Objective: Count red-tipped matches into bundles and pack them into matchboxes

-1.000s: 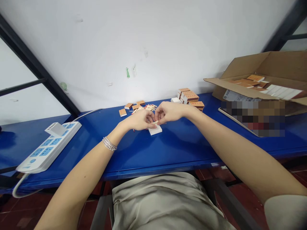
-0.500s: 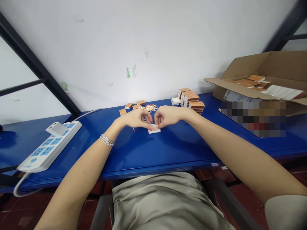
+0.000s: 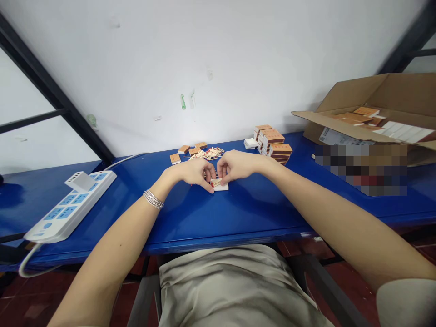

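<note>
A small white matchbox tray [image 3: 224, 186] lies on the blue table with several red-tipped matches [image 3: 215, 182] in it. My left hand [image 3: 200, 174] curls round the tray's left end, its thumb on the near side and its fingers on the far side. Over the tray, my right hand [image 3: 235, 165] has thumb and fingertips closed at the matches; part of its grip is hidden. Just beyond both hands, a loose pile of matches [image 3: 211, 153] is spread out. Several orange matchboxes [image 3: 184, 149] lie around its left side.
Stacked matchboxes [image 3: 270, 136] stand back right, beside white trays [image 3: 250, 143]. An open cardboard box [image 3: 313, 119] holding more matchboxes is at far right, near a blurred-out flat item. On the left lies a white power strip [image 3: 73, 206] with a cable. A wall rises behind the table.
My left thumb has moved from over the matches to the tray's near left edge, so the matches show more. My right hand stays at the tray.
</note>
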